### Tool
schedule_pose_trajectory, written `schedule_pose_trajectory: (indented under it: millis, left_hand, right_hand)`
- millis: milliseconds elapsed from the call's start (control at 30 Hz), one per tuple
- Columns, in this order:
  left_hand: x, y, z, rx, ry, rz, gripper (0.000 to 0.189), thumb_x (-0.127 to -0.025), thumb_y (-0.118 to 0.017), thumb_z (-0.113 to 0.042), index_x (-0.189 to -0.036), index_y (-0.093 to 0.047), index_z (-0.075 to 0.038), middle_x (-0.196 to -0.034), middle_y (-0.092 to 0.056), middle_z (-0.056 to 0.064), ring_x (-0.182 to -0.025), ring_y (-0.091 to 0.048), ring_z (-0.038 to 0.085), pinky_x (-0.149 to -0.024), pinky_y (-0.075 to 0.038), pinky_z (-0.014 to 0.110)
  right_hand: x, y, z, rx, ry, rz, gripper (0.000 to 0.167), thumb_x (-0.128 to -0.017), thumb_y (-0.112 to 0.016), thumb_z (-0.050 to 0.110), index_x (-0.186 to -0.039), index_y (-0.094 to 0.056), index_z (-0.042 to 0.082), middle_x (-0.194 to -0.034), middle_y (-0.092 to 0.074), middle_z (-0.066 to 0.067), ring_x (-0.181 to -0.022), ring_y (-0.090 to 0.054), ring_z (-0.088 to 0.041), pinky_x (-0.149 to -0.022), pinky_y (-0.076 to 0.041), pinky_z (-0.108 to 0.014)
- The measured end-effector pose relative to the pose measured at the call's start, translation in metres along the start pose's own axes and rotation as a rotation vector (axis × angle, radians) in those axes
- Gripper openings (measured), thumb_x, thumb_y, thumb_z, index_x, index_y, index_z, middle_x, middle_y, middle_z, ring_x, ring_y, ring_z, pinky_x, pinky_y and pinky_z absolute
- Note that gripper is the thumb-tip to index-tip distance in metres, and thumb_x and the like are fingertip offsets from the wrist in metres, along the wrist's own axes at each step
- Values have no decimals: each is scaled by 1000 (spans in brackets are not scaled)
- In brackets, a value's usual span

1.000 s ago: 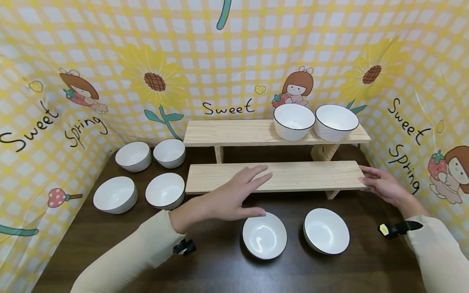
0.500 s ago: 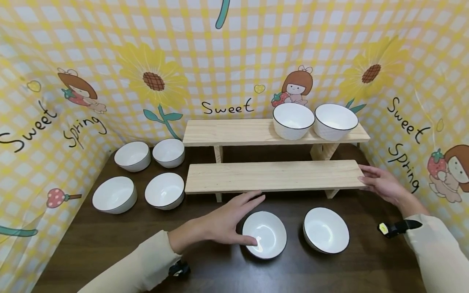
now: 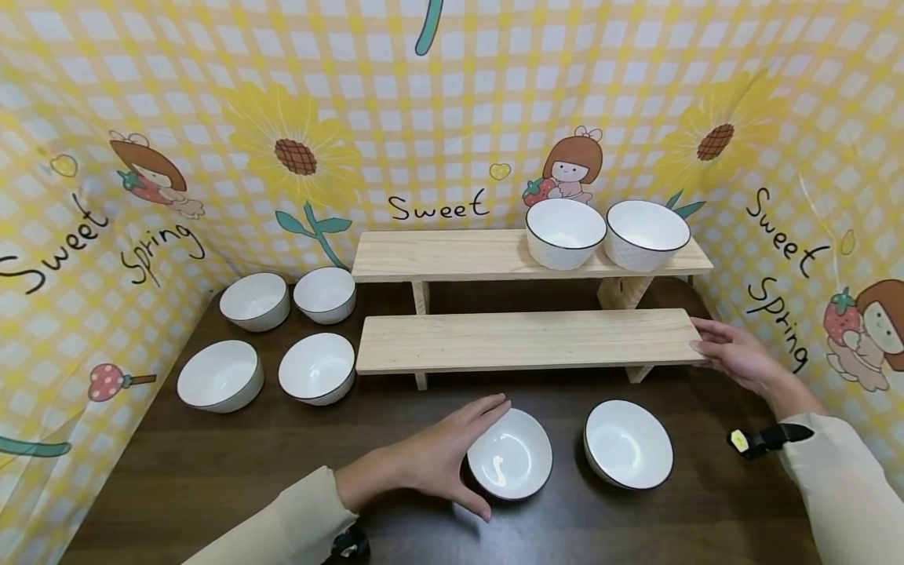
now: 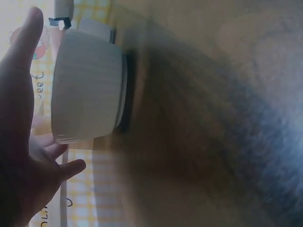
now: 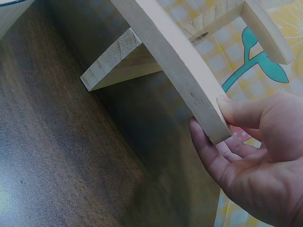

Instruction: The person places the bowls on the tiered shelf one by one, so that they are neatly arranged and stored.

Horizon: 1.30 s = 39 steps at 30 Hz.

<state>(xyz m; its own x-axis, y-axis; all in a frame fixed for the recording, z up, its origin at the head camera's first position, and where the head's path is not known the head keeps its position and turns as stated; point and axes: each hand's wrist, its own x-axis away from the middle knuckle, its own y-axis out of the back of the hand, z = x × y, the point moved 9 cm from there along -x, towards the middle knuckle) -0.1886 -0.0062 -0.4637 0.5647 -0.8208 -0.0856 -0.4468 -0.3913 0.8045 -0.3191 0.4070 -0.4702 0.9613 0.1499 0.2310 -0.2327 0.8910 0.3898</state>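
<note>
While the right hand (image 3: 741, 361) grips the lower shelf (image 3: 530, 340) by its right end, the left hand (image 3: 432, 463) — fingers (image 3: 486, 406) spread and free — hovers beside the bowl (image 3: 514, 455) before that shelf's middle.

Upper shelf (image 3: 438, 255): behind lower shelf (image 3: 523, 341); paired bowls (image 3: 566, 247) side by side on its right half.
Lower shelf, right end: right hand (image 3: 738, 361) there.
Desk (image 3: 212, 486), left: four bowls (image 3: 317, 369), two by two.
Desk, front: centre bowl (image 3: 512, 455) (left hand (image 3: 438, 463) just left), outer bowl (image 3: 628, 445) to its right.
</note>
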Motion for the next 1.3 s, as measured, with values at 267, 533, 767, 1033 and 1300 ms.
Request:
schedule_pose_trajectory:
  millis: [267,533,767,1033,1300]
  left_hand:
    - [-6,-12,1,-96,-1,-9,142,-59,-92,-64,-165,-11,-15,-168,-17,13,-152,-22,28,-117,-30,51]
    - [-11,-13,3,-150,36,-45,145,-56,-91,-69,-165,-12,-16,-166,-22,13,-150,-28,27,-113,-36,52]
    - [-14,-16,6,-199,63,-54,142,-58,-87,-73,-163,-17,-8,-165,-26,10,-148,-33,26,-106,-44,50]
    - [-16,-16,6,-169,78,-47,130,-66,-87,-66,-162,-23,-6,-159,-33,9,-143,-38,22,-100,-50,43]
    - [-17,-16,5,-142,79,-41,128,-66,-88,-62,-161,-25,-6,-158,-34,7,-141,-40,20,-93,-52,40]
  right_hand:
    - [0,0,1,2,-3,-3,63,-109,-44,9,-156,-9,-14,-149,-24,-46,-93,-57,7,-80,-54,-24]
    - [0,0,0,1,6,4,63,-110,-43,10,-156,-8,-14,-150,-23,-46,-94,-57,9,-80,-54,-23]
    - [1,0,3,11,7,4,64,-110,-44,11,-156,-8,-14,-150,-23,-46,-94,-57,8,-80,-54,-23]
    - [1,-1,2,15,4,1,64,-109,-45,11,-156,-9,-14,-151,-23,-45,-94,-57,8,-79,-54,-23]
    - [1,-1,1,1,2,-3,64,-109,-45,12,-156,-10,-14,-151,-24,-44,-94,-58,7,-80,-54,-24]
